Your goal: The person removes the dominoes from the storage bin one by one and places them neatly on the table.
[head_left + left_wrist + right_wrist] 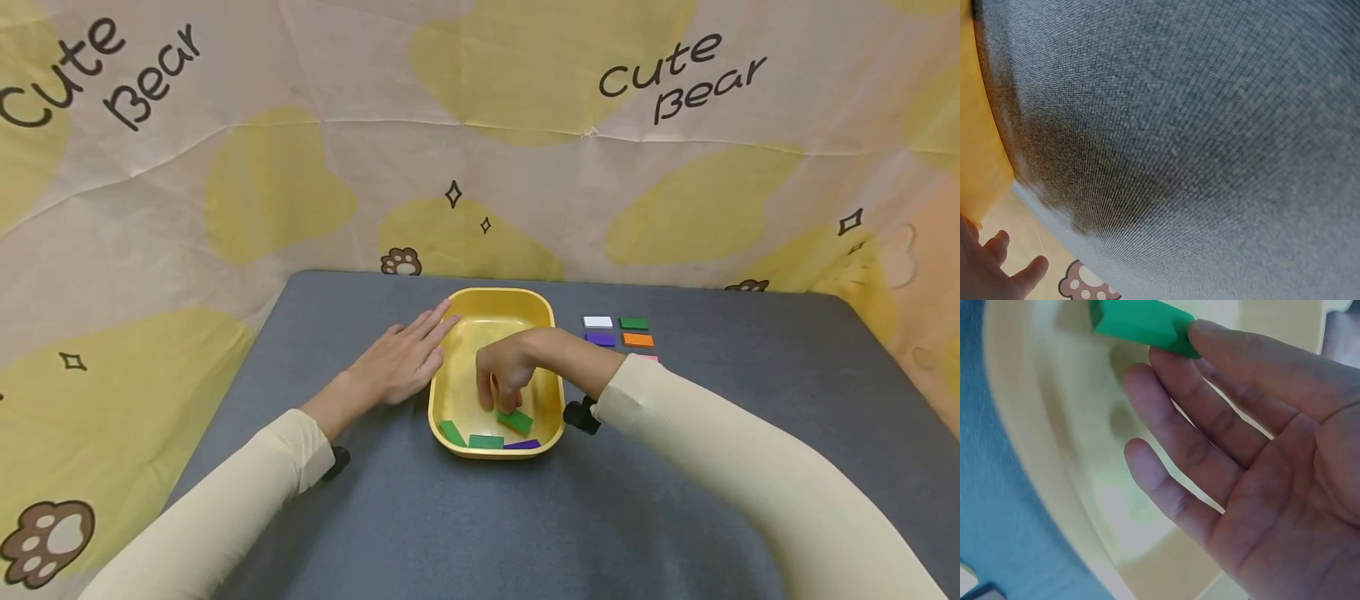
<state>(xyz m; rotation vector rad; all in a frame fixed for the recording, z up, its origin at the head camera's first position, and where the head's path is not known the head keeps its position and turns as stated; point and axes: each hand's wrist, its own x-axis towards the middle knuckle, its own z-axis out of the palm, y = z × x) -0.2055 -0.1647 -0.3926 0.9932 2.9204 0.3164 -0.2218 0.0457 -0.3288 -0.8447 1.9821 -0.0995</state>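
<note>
A yellow tray (450, 375) with raised sides lies on the grey table. Inside it, my right hand (512, 367) pinches one end of a green block (516, 422); the right wrist view shows the thumb (1235, 347) pressed against that block (1138, 325), with the other fingers loosely bent. Along the tray's near wall are a tilted green block (452, 432), a second green block (486, 442) and a purple block (522, 445). My left hand (401, 358) rests at the tray's left rim, fingers extended and touching the edge.
To the right of the tray, small blocks lie in rows: white (597, 322), green (633, 323), purple (600, 339), orange (638, 340), and a pink one (647, 358) partly hidden by the right arm. A printed cloth (360, 192) hangs behind the table (465, 525).
</note>
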